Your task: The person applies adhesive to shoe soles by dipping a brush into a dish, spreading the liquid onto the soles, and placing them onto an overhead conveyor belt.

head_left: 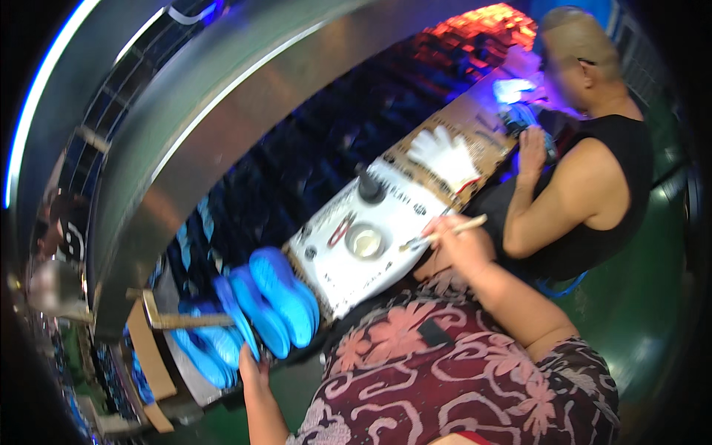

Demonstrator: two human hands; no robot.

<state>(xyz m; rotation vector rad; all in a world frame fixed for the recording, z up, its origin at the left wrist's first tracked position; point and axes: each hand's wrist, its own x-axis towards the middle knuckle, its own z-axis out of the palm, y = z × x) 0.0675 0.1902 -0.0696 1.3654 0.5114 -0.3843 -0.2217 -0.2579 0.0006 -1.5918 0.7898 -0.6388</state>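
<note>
Blue soles (271, 308) waited under your left hand (252, 371), brush (443, 232) in your right.
From the head view, your right hand (460, 248) pinched the brush beside the round glue dish (366, 241) on the white board (386, 222); your left fingers curled at the soles' edge. Loading the bristles lightly would have kept drips off.

Blue shoes (252, 315) hide the left hand's (254, 371) fingertips.
</note>
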